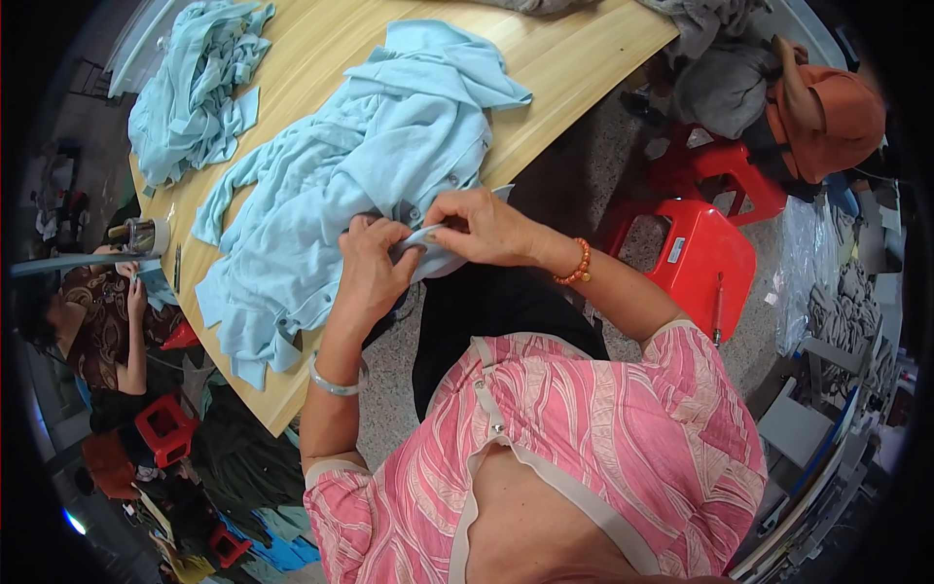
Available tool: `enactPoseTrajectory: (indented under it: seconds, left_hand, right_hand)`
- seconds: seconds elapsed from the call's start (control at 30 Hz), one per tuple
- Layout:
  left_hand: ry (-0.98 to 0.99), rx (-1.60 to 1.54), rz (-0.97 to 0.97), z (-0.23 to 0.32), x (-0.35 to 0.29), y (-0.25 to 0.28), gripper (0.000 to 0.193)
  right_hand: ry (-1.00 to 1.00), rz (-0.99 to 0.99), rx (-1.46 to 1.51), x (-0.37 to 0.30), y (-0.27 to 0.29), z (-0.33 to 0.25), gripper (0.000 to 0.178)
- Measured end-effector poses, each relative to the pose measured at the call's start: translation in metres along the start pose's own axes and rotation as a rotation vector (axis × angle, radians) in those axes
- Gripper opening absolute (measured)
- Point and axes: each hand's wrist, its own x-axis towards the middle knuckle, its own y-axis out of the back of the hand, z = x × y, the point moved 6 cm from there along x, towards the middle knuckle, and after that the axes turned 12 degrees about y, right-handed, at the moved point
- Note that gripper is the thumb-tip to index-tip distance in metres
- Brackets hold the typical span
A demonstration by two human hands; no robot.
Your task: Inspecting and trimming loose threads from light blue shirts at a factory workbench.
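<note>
A light blue buttoned garment (389,146) lies spread and rumpled over the wooden table, its near edge lifted at the table's front. My left hand (375,261) pinches that edge between thumb and fingers. Close beside it, my right hand (484,229) grips the same edge, thumb and forefinger pressed together. Dark buttons show along the garment's border, one of them (413,213) just above the fingers. Whether anything small sits between my fingertips is hidden.
A heap of light blue garments (199,88) sits at the table's (311,49) far left. Near its left edge are a small clear container (146,237) and a pen (177,269). Red stools (708,255) stand at right. Other people sit at left (102,326) and far right (832,122).
</note>
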Motion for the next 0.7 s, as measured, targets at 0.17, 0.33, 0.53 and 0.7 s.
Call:
enactPoseTrajectory:
  seconds: [0.17,0.33,0.53,0.7]
  left_hand:
    - [-0.086,0.008,0.275,0.011,-0.004,0.01,0.01]
    - [-0.119,0.14,0.272,0.013,0.014,-0.013,0.008]
    - [-0.142,0.202,0.22,0.016,0.023,-0.019,0.006]
    - [-0.074,0.158,0.214,0.01,0.024,-0.019,0.012]
  right_hand:
    - [0.127,-0.01,-0.144,-0.006,-0.004,0.0,0.015]
    - [0.138,-0.004,-0.098,-0.008,-0.015,0.003,0.019]
    - [0.181,-0.021,-0.158,-0.007,-0.01,0.0,0.013]
    - [0.217,-0.046,-0.179,-0.007,-0.011,-0.001,0.012]
